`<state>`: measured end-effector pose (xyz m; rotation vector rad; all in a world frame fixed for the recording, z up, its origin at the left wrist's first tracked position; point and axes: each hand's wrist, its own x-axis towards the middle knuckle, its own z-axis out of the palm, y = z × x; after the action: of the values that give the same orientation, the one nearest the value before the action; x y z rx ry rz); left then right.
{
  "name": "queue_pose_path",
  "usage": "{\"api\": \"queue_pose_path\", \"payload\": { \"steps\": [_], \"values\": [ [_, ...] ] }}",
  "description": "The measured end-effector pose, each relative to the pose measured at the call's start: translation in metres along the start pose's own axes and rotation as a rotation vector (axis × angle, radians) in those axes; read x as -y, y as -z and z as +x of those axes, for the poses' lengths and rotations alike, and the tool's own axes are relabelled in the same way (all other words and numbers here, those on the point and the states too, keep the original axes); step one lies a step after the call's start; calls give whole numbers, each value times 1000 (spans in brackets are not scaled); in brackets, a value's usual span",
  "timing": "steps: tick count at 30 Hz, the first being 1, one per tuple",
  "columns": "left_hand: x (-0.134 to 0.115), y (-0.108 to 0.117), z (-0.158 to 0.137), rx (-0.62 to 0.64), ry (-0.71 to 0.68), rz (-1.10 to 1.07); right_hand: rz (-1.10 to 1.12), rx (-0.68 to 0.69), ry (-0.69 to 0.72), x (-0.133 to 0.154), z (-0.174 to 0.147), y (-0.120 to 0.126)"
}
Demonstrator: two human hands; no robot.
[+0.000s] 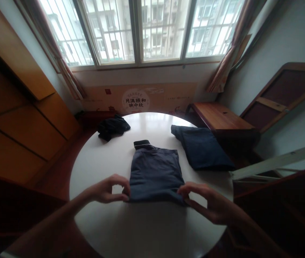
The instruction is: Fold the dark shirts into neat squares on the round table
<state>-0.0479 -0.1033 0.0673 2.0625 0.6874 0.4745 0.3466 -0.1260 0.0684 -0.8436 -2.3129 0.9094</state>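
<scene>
A folded dark blue-grey shirt (155, 173) with a black collar lies in front of me, collar end pointing away. My left hand (115, 189) pinches its near left corner between thumb and fingers. At the near right corner, my right hand (202, 199) pinches the cloth the same way. The near edge between both hands looks slightly raised off the white round table (101, 225). How the cloth is layered underneath is hidden.
A folded navy garment (206, 148) rests at the table's right side. Toward the back left lies a crumpled black garment (112, 127). Beyond the table are a wooden side table (219, 115) and a window wall; orange-brown cabinets (26, 143) stand left.
</scene>
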Motion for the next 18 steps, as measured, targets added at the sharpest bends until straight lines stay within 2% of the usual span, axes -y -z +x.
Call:
{"api": "queue_pose_path", "payload": {
  "steps": [1,2,3,5,7,9,12,15,16,18],
  "values": [
    [-4,-6,-6,68,19,-32,25,22,-45,2,-6,-3],
    [-6,-11,-9,75,55,-54,52,-2,-113,1,-8,-7],
    [-5,-17,-9,8,111,-60,81,-75,-207,-3,-8,-11],
    [2,-25,0,-290,276,-71,182,-288,-440,-16,1,-17],
    [12,-30,14,-565,466,-200,382,-470,-653,-30,13,-21],
    [20,-30,28,-702,601,-433,634,-562,-779,-39,25,-20],
    [28,-25,44,-747,689,-649,896,-545,-835,-45,39,-15],
    [31,-20,54,-695,789,-633,998,-351,-844,-48,50,-9],
    [32,-20,56,-654,791,-627,997,-287,-857,-50,52,-8],
    [34,-21,58,-576,710,-611,924,-239,-909,-54,57,-8]
  ]
}}
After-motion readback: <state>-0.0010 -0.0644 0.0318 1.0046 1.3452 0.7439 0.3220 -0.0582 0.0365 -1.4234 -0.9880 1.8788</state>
